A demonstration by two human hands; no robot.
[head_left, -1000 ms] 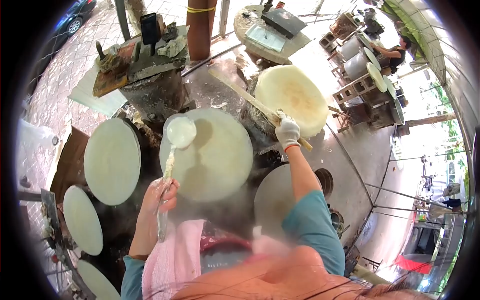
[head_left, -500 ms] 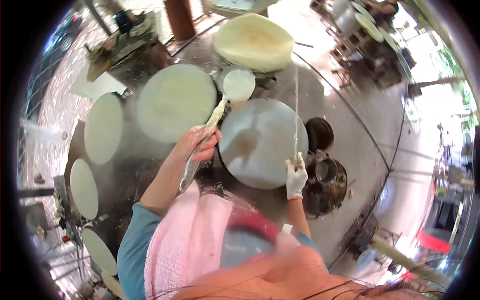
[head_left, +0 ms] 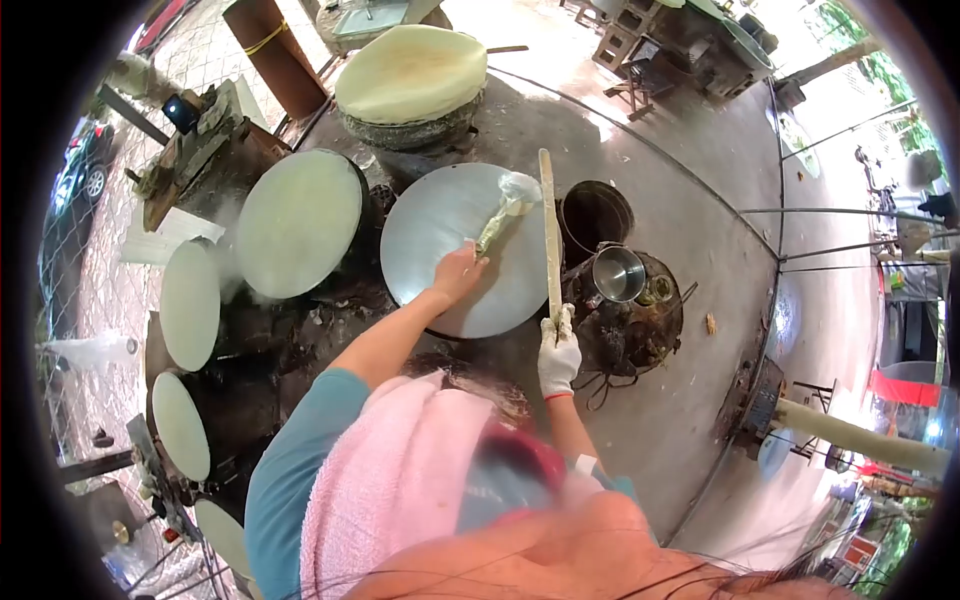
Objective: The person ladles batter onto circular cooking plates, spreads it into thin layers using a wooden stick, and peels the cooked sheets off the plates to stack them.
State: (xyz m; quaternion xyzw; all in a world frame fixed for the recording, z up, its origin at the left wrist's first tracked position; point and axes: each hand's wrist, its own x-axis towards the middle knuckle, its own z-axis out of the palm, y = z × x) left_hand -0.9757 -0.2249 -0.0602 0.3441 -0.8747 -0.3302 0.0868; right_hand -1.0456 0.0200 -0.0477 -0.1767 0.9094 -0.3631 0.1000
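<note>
You stood in a half-open cooking workshop.
Big round griddles [head_left: 428,255] curved about you, several covered with pale sheets [head_left: 300,225] amid steam; a domed pale stack [head_left: 412,85] sat beyond, bare concrete floor [head_left: 705,330] spread to your right, and outside, a car [head_left: 88,162] stood near brick paving [head_left: 212,45].

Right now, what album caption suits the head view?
Left hand holds whitish ladle over round grey metal griddle; white-gloved right hand grips long pale stick.
</note>
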